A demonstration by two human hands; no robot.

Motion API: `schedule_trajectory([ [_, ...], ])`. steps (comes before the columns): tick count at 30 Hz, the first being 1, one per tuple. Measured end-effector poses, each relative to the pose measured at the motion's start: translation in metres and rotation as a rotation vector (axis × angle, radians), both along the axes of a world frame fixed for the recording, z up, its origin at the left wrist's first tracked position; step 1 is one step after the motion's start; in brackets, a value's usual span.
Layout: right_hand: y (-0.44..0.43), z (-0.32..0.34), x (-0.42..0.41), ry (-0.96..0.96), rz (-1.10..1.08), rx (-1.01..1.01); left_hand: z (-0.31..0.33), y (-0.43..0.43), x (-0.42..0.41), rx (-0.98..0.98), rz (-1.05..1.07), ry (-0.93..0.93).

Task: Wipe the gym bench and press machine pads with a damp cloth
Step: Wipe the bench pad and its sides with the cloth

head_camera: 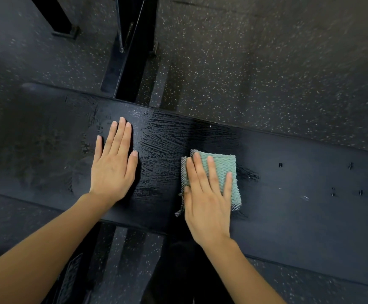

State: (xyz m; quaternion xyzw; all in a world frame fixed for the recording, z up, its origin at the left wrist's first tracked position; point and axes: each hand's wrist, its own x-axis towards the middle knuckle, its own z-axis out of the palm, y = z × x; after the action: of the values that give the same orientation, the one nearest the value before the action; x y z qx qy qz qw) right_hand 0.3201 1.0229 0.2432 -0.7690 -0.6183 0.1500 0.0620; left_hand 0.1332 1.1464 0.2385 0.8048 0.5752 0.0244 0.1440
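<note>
The flat right hand (207, 198) is pressing the teal cloth (222, 167) onto the bench pad (299, 205), the open left hand (112, 165) bracing left of the cloth, likely calling for firm, overlapping strokes.

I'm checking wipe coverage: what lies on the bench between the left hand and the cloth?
Nothing but bare, wet-streaked bench pad between the left hand and the cloth, seen in the head view.

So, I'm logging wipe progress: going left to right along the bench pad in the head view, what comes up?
Left hand → wet streaks → green cloth, pressed by the right hand → small nicks.
</note>
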Motion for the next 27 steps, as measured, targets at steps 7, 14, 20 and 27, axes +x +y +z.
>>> schedule_trajectory([
  [7,-0.009,0.0,0.051,0.027,0.005,0.001,0.001,-0.003,0.034,0.001,-0.137,-0.014],
  [14,-0.024,0.001,0.114,-0.014,-0.113,-0.051,-0.002,-0.002,0.07,0.024,-0.297,-0.011],
  [20,-0.011,-0.001,0.091,0.047,-0.241,-0.017,-0.006,-0.002,0.071,0.058,-0.311,0.032],
  [27,0.037,0.0,0.053,0.055,-0.106,0.005,-0.007,-0.002,0.071,0.067,-0.313,0.05],
])
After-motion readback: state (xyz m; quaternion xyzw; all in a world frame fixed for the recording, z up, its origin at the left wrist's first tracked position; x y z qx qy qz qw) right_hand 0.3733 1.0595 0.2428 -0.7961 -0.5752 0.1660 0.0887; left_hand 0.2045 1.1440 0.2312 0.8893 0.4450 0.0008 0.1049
